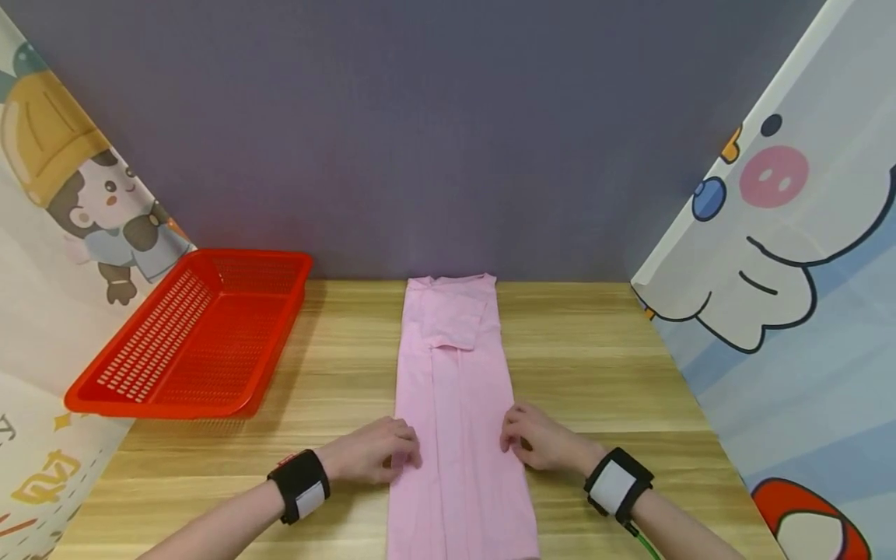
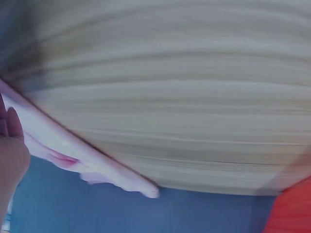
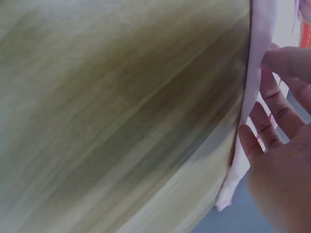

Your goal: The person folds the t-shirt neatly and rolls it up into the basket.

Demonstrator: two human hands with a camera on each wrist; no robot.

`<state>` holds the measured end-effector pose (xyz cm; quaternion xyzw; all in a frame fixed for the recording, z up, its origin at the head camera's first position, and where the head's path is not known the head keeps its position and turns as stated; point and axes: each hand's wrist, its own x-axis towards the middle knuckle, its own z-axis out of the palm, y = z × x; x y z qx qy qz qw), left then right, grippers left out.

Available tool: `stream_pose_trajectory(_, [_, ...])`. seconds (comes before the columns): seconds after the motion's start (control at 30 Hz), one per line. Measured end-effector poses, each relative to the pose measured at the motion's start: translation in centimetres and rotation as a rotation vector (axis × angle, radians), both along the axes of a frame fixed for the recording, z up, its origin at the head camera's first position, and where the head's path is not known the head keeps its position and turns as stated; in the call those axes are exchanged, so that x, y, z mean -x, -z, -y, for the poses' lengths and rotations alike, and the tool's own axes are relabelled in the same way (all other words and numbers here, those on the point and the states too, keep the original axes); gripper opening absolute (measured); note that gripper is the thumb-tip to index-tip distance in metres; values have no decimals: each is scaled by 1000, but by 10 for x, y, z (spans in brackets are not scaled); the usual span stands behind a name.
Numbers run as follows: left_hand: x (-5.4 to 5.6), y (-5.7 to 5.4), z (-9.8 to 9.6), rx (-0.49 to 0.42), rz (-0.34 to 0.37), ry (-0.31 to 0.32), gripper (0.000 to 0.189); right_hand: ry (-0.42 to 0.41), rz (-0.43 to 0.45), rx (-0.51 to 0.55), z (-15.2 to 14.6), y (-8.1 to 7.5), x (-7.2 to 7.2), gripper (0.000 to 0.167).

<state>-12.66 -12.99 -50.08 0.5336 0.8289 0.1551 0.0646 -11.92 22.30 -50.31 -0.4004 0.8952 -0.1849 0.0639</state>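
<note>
A pink garment, folded into a long narrow strip, lies lengthwise on the wooden table. A smaller folded flap lies on its far end. My left hand is at the strip's left edge, its loosely bent fingertips over the cloth. Part of this hand shows at the side of the left wrist view, beside the pink cloth. My right hand is opposite, at the right edge. In the right wrist view its spread, slightly bent fingers touch the cloth's edge.
A red plastic basket with perforated sides stands at the left of the wooden table. A grey panel rises behind the table. Cartoon-printed sheets flank it at left and right.
</note>
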Motion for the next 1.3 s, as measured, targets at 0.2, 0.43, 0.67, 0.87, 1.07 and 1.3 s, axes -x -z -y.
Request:
stream_pose_trajectory(0.2, [-15, -4, -9, 5, -32, 108, 13, -90, 24, -80, 9, -8, -16, 21])
stream_pose_trajectory(0.43, [-24, -6, -13, 97, -74, 117, 42, -162, 47, -92, 12, -11, -24, 21])
stream_pose_trajectory(0.67, [-33, -9, -17, 155, -141, 130, 48, -149, -11, -194, 19, -11, -30, 47])
stream_pose_trajectory(0.87, [-35, -13, -21, 189, -143, 143, 34, -148, 103, -213, 25, -17, -35, 34])
stream_pose_trajectory(1.07, [-38, -12, -24, 166, -185, 149, 34, -165, 287, -167, 31, -21, -41, 17])
stream_pose_trajectory(1.3, [-39, -11, -27, 83, -208, 160, 38, -152, 339, -157, 31, -18, -44, 19])
